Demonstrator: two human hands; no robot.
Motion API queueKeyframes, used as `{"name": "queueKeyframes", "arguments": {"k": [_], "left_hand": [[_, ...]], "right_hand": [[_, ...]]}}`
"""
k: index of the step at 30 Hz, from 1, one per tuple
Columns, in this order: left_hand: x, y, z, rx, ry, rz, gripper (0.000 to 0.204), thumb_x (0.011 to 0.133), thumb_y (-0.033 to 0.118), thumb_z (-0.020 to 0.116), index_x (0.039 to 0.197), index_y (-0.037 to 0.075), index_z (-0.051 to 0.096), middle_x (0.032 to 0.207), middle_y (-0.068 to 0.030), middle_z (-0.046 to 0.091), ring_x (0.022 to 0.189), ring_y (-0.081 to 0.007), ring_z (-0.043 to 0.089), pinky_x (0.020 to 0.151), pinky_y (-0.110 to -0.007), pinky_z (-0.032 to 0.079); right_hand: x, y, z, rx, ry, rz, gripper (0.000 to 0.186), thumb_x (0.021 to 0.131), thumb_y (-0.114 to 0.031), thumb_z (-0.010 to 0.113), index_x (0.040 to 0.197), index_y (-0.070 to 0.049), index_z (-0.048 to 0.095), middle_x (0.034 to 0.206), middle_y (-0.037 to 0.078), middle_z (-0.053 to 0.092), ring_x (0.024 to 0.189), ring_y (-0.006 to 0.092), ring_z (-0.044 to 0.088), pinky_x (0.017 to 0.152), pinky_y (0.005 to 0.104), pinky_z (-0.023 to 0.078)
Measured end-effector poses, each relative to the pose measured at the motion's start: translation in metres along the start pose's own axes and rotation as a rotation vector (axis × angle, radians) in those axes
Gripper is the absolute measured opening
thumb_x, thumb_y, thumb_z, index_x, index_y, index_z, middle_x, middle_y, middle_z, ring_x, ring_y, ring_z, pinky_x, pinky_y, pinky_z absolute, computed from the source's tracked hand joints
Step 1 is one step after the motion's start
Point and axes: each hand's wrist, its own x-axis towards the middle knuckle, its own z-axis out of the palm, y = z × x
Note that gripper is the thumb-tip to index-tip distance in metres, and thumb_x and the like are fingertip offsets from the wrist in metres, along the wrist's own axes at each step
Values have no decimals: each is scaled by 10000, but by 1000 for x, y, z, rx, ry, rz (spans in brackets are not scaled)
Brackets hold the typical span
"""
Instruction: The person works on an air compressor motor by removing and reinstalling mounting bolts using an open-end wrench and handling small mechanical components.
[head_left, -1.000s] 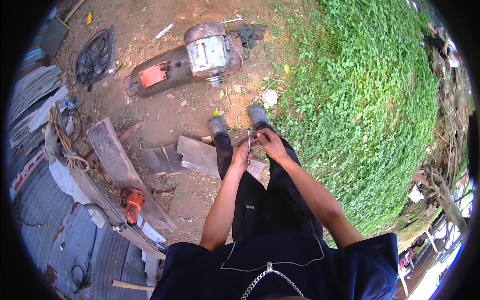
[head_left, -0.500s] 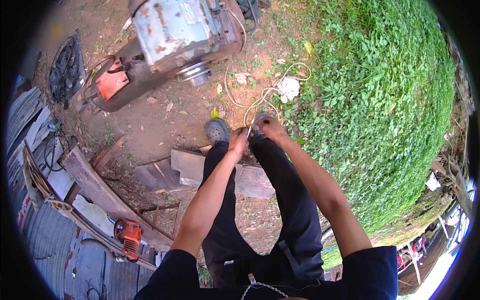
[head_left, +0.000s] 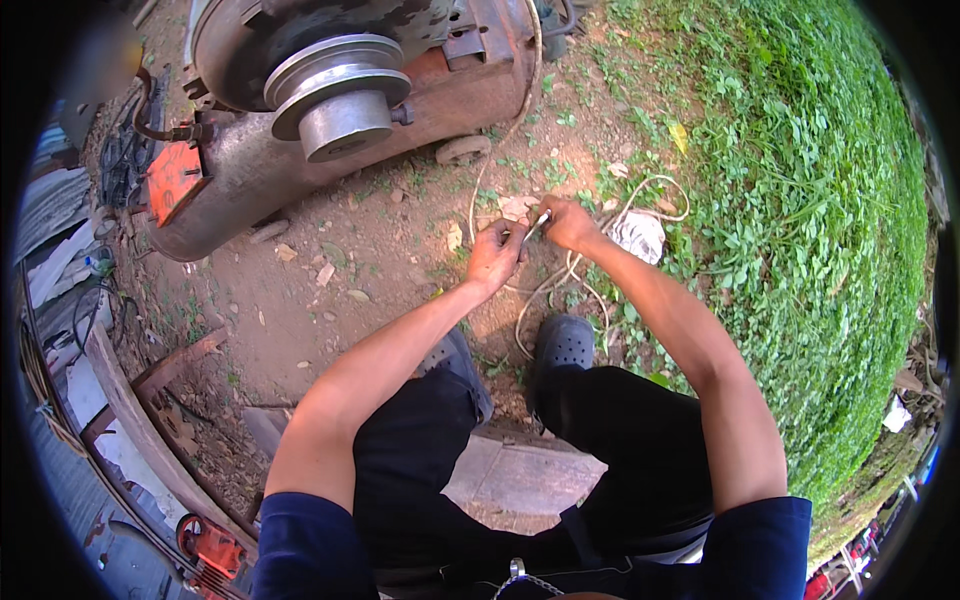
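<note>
My left hand (head_left: 495,252) and my right hand (head_left: 572,224) are close together over the bare ground, a little beyond my shoes. Between them runs a slim white stick-like piece (head_left: 538,224), too small to name surely. The fingers of both hands are closed on it, the right at its far end. Dark smudges show on my left fingers. A pale cord (head_left: 520,322) lies in loose loops on the soil below and beside the hands. Next to my right wrist, a crumpled white bundle (head_left: 640,236) lies by the cord's loops.
Ahead on the left stands a rusty machine with a long cylindrical tank (head_left: 250,170) and a metal pulley (head_left: 345,95). An orange guard (head_left: 176,182) sits at the tank's end. Grass (head_left: 790,230) covers the right side. Boards (head_left: 525,472) lie beneath my legs; metal sheets (head_left: 60,470) lie left.
My view has dropped lower and closer to the machine, with my knees now bent. Both hands have moved forward from beside my shoes, still holding the slim white piece.
</note>
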Motion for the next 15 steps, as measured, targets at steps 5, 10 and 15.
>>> {"name": "queueKeyframes", "arguments": {"k": [5,10,15], "left_hand": [[12,43,-17,256,-16,182,369,942,389,548,945,23,594,577,-7,518,451,-82,460,407,-253,364],[8,92,-8,380,-17,344,384,943,393,539,955,13,597,575,-10,519,439,-86,453,402,-264,362],[-6,104,-17,462,45,384,372,953,379,521,853,25,578,585,-10,517,491,-86,488,440,-264,383]], "right_hand": [[11,-40,-37,-654,-279,-159,390,775,-103,540,1159,-45,570,1061,199,645,1002,342,620,836,398,516],[22,-22,-60,-670,-111,-301,200,761,-84,536,908,-13,653,977,201,661,925,347,643,787,422,523],[25,-14,-51,-656,-67,-314,209,752,-46,523,915,-7,648,938,210,662,920,345,642,778,414,520]]}}
